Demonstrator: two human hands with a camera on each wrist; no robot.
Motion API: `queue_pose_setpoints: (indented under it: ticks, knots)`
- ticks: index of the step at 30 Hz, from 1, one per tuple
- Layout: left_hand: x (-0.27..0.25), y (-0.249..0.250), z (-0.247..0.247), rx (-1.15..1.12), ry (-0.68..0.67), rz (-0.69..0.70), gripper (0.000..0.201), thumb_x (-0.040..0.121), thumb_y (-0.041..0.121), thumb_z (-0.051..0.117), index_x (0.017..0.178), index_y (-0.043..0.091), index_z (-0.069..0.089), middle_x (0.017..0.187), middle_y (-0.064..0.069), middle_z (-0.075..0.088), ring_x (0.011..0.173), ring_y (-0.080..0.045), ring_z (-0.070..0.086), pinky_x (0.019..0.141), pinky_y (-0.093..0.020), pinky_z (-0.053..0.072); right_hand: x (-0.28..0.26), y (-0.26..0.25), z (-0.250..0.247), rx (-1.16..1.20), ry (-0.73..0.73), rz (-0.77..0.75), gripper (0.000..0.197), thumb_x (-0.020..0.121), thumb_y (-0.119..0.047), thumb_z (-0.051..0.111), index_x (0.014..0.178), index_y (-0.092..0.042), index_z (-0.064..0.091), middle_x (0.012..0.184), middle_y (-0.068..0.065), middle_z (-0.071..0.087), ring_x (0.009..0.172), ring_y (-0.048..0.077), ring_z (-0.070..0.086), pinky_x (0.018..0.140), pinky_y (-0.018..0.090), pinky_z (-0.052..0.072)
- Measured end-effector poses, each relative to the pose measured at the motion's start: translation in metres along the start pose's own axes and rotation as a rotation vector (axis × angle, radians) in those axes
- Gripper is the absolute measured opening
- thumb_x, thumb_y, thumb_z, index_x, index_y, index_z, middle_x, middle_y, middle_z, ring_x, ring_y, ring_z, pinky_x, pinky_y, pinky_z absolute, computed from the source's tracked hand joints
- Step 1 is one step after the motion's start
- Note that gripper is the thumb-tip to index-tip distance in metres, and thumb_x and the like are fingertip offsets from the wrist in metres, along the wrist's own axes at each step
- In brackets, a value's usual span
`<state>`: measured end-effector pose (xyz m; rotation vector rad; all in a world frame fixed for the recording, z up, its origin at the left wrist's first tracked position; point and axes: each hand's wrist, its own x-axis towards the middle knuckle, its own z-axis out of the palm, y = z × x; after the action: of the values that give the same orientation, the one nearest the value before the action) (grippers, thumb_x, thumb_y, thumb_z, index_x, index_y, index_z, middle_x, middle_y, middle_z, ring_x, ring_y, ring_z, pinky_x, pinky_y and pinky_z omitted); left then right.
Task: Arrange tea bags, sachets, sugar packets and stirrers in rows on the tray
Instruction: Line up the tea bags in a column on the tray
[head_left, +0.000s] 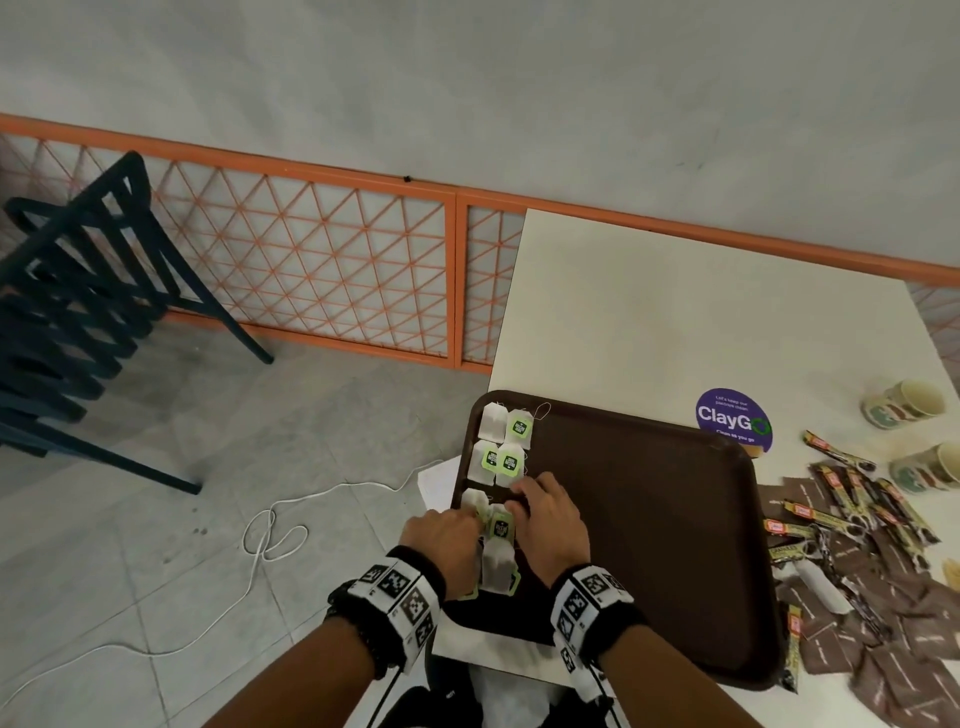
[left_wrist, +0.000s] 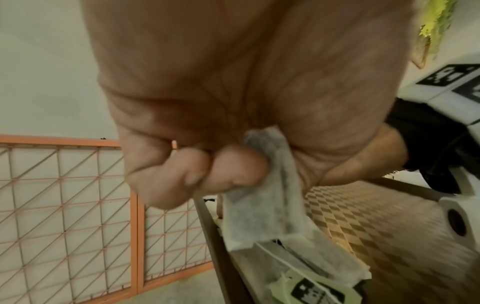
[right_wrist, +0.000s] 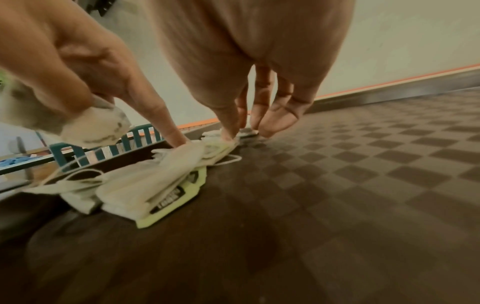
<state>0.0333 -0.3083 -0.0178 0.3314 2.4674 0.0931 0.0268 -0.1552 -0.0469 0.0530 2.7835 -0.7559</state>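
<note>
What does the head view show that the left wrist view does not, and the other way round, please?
Only the head view shows the right hand on the tea bags, four tea bags laid two by two at the tray's far left corner, and the sachets and sugar packets and two paper cups on the table, right of the tray. Only the left wrist view shows the left hand from beneath, its curled fingers pinching one tea bag. Both show the brown tray, green-tagged tea bags and the orange lattice fence.
</note>
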Motion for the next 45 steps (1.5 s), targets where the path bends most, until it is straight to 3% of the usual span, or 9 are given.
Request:
queue_pose_setpoints:
  ticks: [5,8,10,13,22,26,33,39,45]
  knots:
    - [0.006,0.0,-0.006,0.021,0.003,0.008,0.044,0.089,0.029,0.054,0.131,0.017,0.045,0.123,-0.005,0.064,0.11,-0.031,0.062,0.087,-0.041,0.049,-0.016,-0.003,0.008,0.009,-0.129,0.04,0.024,0.09,-0.039,0.061,0.111,-0.028,0.053,0.108,-0.006,0.048,0.096,0.02,0.056,0.081,0.038,0.052]
    - [0.005,-0.003,-0.013,-0.018,0.038,0.055,0.043,0.089,0.03,0.054,0.13,0.022,0.043,0.126,-0.002,0.063,0.11,-0.032,0.062,0.088,-0.041,0.048,-0.02,-0.005,0.015,0.012,-0.097,0.028,0.028,0.092,-0.037,0.06,0.116,-0.025,0.052,0.111,-0.003,0.048,0.099,0.021,0.056,0.083,0.037,0.052]
    - [0.0,-0.008,-0.013,-0.008,0.067,0.078,0.038,0.09,0.029,0.055,0.127,0.024,0.051,0.13,0.003,0.058,0.111,-0.03,0.06,0.089,-0.042,0.049,-0.02,-0.004,0.017,0.012,-0.076,0.027,0.027,0.095,-0.034,0.056,0.119,-0.024,0.052,0.113,-0.001,0.048,0.1,0.022,0.057,0.084,0.036,0.051]
    - [-0.008,-0.012,-0.004,0.061,0.029,0.083,0.037,0.087,0.019,0.057,0.123,0.023,0.057,0.13,0.003,0.056,0.109,-0.03,0.06,0.087,-0.042,0.05,-0.018,-0.001,0.017,0.016,-0.06,0.028,0.025,0.098,-0.034,0.053,0.12,-0.022,0.054,0.115,0.0,0.048,0.101,0.022,0.056,0.084,0.034,0.049]
    - [-0.006,-0.008,-0.01,0.117,0.007,0.063,0.039,0.09,0.017,0.057,0.128,0.021,0.056,0.136,0.003,0.051,0.113,-0.03,0.059,0.087,-0.043,0.049,-0.001,-0.004,0.007,0.075,-0.036,0.004,0.025,0.096,-0.028,0.058,0.119,-0.019,0.058,0.115,-0.001,0.05,0.103,0.022,0.057,0.089,0.036,0.049]
    - [-0.013,-0.011,-0.016,0.073,0.046,0.074,0.045,0.089,0.016,0.057,0.134,0.023,0.051,0.142,0.004,0.047,0.114,-0.032,0.058,0.088,-0.043,0.048,-0.008,0.001,-0.008,0.091,-0.043,-0.025,0.019,0.095,-0.029,0.056,0.113,-0.023,0.06,0.106,-0.005,0.05,0.097,0.019,0.058,0.088,0.037,0.049]
    - [-0.046,-0.008,0.0,0.204,-0.089,0.158,0.033,0.087,0.009,0.05,0.118,0.017,0.059,0.122,-0.005,0.06,0.106,-0.031,0.06,0.086,-0.039,0.046,-0.043,0.001,-0.002,-0.149,-0.304,-0.161,0.035,0.092,-0.032,0.061,0.124,-0.029,0.049,0.121,-0.004,0.043,0.105,0.021,0.054,0.085,0.036,0.052]
    - [-0.045,-0.002,0.005,0.326,-0.161,0.175,0.027,0.094,0.014,0.05,0.119,0.014,0.061,0.122,-0.007,0.059,0.107,-0.031,0.059,0.076,-0.036,0.038,-0.037,0.006,0.014,-0.135,-0.266,-0.154,0.035,0.091,-0.027,0.06,0.124,-0.027,0.049,0.124,-0.002,0.04,0.109,0.022,0.051,0.09,0.039,0.051]
    - [-0.037,-0.002,-0.003,0.328,-0.105,0.148,0.029,0.095,0.016,0.05,0.124,0.013,0.055,0.125,-0.007,0.06,0.107,-0.031,0.062,0.079,-0.037,0.043,-0.034,0.01,0.017,-0.07,-0.227,-0.18,0.033,0.092,-0.017,0.058,0.123,-0.024,0.052,0.122,-0.002,0.042,0.107,0.02,0.052,0.095,0.037,0.048]
